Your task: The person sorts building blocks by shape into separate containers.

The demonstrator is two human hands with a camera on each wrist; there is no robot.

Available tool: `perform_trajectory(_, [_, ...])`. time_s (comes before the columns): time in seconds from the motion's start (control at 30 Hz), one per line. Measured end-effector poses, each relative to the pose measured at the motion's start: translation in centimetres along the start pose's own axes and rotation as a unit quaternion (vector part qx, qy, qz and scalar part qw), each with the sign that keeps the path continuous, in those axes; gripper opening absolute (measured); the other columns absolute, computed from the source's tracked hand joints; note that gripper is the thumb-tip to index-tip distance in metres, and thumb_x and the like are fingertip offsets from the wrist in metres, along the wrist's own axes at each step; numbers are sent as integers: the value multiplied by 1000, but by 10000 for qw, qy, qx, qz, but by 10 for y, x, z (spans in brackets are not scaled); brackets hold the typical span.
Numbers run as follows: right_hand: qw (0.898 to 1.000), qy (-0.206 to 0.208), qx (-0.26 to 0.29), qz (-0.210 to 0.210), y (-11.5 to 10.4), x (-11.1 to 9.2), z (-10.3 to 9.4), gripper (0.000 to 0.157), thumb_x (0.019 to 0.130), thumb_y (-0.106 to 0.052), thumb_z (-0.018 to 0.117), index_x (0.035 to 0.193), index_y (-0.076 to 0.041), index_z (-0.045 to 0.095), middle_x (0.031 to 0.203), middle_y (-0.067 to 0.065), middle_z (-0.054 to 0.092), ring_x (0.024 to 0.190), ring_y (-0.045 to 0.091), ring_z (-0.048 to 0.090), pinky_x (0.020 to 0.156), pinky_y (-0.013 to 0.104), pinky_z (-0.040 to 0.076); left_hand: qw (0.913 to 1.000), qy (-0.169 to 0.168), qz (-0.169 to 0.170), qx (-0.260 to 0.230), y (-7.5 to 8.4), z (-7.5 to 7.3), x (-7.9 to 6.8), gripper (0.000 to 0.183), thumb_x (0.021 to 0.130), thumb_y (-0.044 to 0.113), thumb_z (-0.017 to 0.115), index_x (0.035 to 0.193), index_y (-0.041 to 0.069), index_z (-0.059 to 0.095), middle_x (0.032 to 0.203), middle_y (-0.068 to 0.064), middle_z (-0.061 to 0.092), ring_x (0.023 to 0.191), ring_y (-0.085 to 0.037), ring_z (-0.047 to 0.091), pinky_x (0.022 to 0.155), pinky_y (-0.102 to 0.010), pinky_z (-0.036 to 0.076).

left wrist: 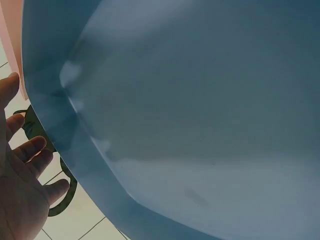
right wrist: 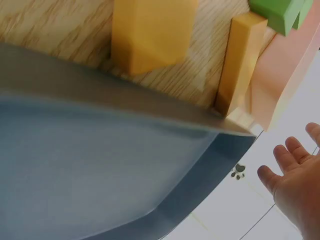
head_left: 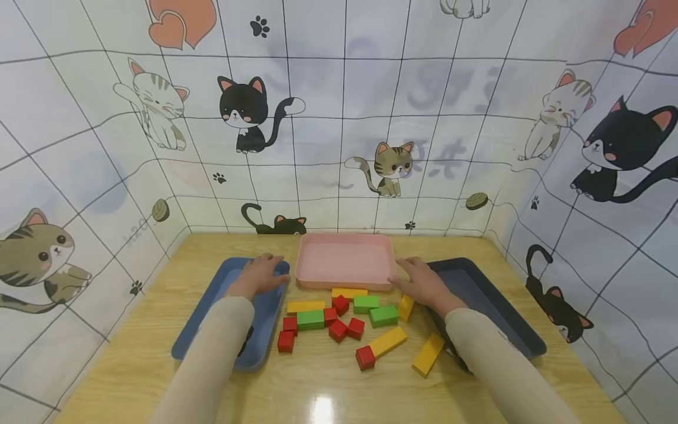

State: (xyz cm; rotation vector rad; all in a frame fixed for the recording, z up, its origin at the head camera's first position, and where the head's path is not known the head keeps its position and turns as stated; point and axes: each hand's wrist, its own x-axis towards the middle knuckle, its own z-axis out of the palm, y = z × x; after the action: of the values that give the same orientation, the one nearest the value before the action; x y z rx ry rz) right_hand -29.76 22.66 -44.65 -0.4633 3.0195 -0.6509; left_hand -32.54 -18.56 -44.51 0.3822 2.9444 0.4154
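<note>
My left hand (head_left: 258,278) hovers over the far end of the blue tray (head_left: 267,330), fingers spread and holding nothing. In the left wrist view, that hand (left wrist: 24,195) appears beside the tray's rim. My right hand (head_left: 424,284) is between the pink tray (head_left: 344,259) and the dark tray (head_left: 474,288), its fingers extended with nothing held. The right wrist view shows this hand (right wrist: 300,182) past the dark tray's corner. Near it lies a yellow block (head_left: 405,307). Whether the right fingertips touch the pink tray, I cannot tell.
Between the trays lie several red cubes (head_left: 286,341), several yellow blocks (head_left: 388,341) and green blocks (head_left: 310,320), some touching one another. Another yellow block (head_left: 428,355) sits beside the dark tray. A cat-patterned sheet (head_left: 318,147) surrounds the wooden table (head_left: 296,394) at back and sides.
</note>
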Motion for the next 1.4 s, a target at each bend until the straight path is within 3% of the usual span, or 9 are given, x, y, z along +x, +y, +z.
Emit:
perform_trajectory(0.37, [9991, -71, 330, -253, -10, -14, 5, 62, 101, -44, 53, 150, -7, 43, 147, 23, 42, 131, 44, 44, 104, 62, 36, 9999, -54, 95, 4, -2, 6, 1, 62, 100, 39, 56, 152, 8, 39, 151, -29, 33, 140, -46, 31, 112, -67, 17])
perform_trajectory(0.73, [9946, -281, 915, -394, -15, -32, 5, 59, 101, -41, 57, 148, -8, 47, 148, 20, 44, 139, 46, 33, 108, 65, 28, 9996, -265, 85, 69, 1, 6, 1, 56, 102, 36, 53, 151, 12, 42, 154, -27, 30, 141, -47, 28, 114, -62, 17])
perform_trajectory(0.97, [9939, -485, 979, -172, -16, -38, 10, 54, 97, -35, 65, 144, -12, 52, 146, 14, 49, 137, 39, 40, 109, 59, 32, 9993, -372, -2, 23, 5, 3, 0, 56, 102, 37, 53, 152, 13, 42, 155, -27, 27, 143, -45, 25, 115, -62, 14])
perform_trajectory(1.17, [9951, -549, 768, -306, -12, -42, 15, 51, 93, -25, 71, 138, -8, 58, 133, 13, 59, 127, 37, 51, 104, 57, 39, 9994, -342, -27, -11, 4, 5, 1, 56, 103, 38, 52, 153, 14, 41, 157, -26, 25, 145, -44, 22, 115, -62, 13])
perform_trajectory(1.4, [9957, -689, 514, -355, -8, -44, 22, 51, 89, -21, 76, 135, -6, 60, 134, 11, 60, 127, 33, 52, 105, 53, 40, 9992, -366, -45, -120, -1, 11, 4, 57, 103, 38, 51, 153, 13, 39, 158, -27, 21, 146, -45, 19, 115, -63, 13])
